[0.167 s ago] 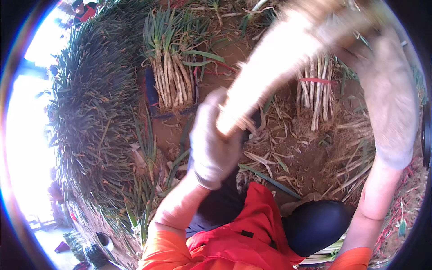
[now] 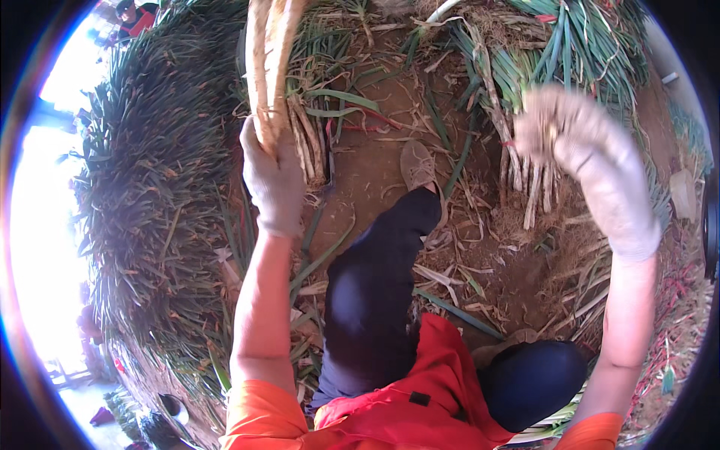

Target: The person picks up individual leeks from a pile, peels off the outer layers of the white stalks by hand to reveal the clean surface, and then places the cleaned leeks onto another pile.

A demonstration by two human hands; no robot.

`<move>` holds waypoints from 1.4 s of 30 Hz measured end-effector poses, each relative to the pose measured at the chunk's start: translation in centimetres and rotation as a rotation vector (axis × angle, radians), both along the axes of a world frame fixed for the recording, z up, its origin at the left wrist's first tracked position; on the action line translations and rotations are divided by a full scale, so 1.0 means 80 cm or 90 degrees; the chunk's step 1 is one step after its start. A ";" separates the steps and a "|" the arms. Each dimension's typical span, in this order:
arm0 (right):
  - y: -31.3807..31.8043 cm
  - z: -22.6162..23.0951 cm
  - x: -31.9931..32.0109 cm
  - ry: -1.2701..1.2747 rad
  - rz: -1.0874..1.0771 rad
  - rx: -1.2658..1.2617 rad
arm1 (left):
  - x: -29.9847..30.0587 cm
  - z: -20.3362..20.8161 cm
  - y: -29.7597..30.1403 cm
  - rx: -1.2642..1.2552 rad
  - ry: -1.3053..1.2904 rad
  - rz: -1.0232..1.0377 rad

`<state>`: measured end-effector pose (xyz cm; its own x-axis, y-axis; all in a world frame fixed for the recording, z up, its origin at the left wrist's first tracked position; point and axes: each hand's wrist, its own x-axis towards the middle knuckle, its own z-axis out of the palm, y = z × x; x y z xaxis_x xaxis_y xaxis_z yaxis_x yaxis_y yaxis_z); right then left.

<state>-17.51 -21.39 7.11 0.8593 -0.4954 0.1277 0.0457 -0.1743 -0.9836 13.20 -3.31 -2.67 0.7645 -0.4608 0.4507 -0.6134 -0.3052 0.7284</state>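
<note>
My left hand point(image 2: 274, 184), in a pale work glove, is closed around a few long whitish scallion stalks point(image 2: 268, 67). They stand up from the fist and run out of the top of the picture. At the right my gloved right hand point(image 2: 585, 161) is curled and slightly blurred; what its fingers hold, if anything, is hidden. Just below and left of it are the white ends of a scallion bundle point(image 2: 536, 184). Behind the left hand's stalks, another scallion bundle point(image 2: 306, 142) is partly covered.
A long heap of green scallions point(image 2: 157, 187) lies along the left. More green tops point(image 2: 577, 41) are at the far right. Dry leaves and root scraps point(image 2: 457, 281) litter the soil. My shoe point(image 2: 418, 166) and bent knees point(image 2: 375, 277) occupy the middle.
The stalks crossed diagonally between both hands before; now they stand upright in my left hand, which has moved left and away. My right hand has come left and is apart from them.
</note>
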 end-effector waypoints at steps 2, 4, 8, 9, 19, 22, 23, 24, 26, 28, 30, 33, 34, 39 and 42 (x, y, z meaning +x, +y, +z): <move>-0.008 -0.060 -0.019 0.128 -0.084 0.095 | 0.084 -0.077 0.000 0.028 -0.038 0.001; -0.008 -0.118 -0.051 0.244 -0.166 0.089 | 0.129 -0.172 0.008 0.230 -0.010 0.054; 0.007 -0.216 -0.142 0.550 -0.283 -0.019 | 0.141 -0.277 -0.004 0.589 0.138 0.094; 0.008 -0.245 -0.185 0.608 -0.261 -0.064 | 0.145 -0.295 -0.009 0.672 0.218 0.117; 0.118 -0.382 -0.360 0.722 -0.421 0.069 | 0.221 -0.407 -0.046 0.888 -0.158 -0.274; 0.139 -0.402 -0.384 0.723 -0.477 0.065 | 0.261 -0.409 -0.017 0.685 0.069 -0.110; 0.139 -0.405 -0.393 0.745 -0.488 0.089 | 0.272 -0.406 -0.001 0.620 0.124 -0.058; 0.151 -0.412 -0.406 0.732 -0.536 0.079 | 0.287 -0.398 0.024 0.585 0.151 -0.023; 0.165 -0.433 -0.434 0.709 -0.645 0.051 | 0.261 -0.380 0.031 0.608 0.141 -0.035; 0.181 -0.423 -0.486 0.748 -0.744 0.097 | 0.153 -0.362 -0.012 0.785 -0.045 -0.166; 0.158 -0.435 -0.487 0.713 -0.771 0.118 | 0.100 -0.274 -0.015 0.906 -0.149 -0.253; 0.126 -0.459 -0.489 0.833 -0.833 0.150 | 0.044 -0.222 -0.045 0.886 -0.150 -0.478; 0.115 -0.468 -0.495 0.860 -0.846 0.167 | 0.004 -0.204 -0.067 0.862 -0.016 -0.564; 0.097 -0.512 -0.487 0.815 -0.931 0.193 | -0.196 -0.142 -0.165 0.925 0.011 -0.803; 0.093 -0.512 -0.488 0.780 -0.982 0.222 | -0.308 -0.164 -0.196 0.815 -0.097 -0.945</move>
